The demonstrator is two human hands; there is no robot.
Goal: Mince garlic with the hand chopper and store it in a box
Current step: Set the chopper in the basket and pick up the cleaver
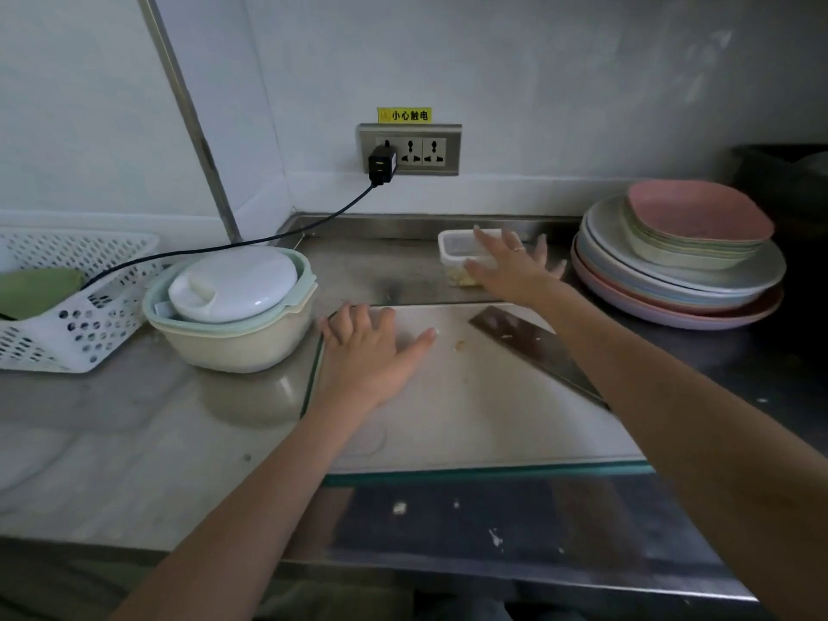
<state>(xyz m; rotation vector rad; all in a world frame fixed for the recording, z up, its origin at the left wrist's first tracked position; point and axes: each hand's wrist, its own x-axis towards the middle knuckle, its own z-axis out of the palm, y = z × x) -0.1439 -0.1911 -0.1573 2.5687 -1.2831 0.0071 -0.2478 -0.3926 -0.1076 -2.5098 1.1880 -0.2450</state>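
Head view: both hands spread over a steel table, neither gripping anything.

Left hand (372, 347) lies flat, fingers splayed, on the far-left corner of the white cutting board (470, 405). Right hand (511, 266) reaches toward 1 o'clock, fingers straight and apart, hovering over or touching the small clear box (452, 248) by the back wall; I cannot tell which. Pale garlic pieces (461, 278) sit at the box's near edge, and a scrap lies on the board. A cleaver (533, 347) rests on the board's right side, blade toward 11 o'clock. At 9 o'clock the hand chopper (233, 284), white lid on, nests in stacked bowls (233, 342), beside a white basket (76, 302). Stacked plates (681, 271) stand at 2 o'clock.
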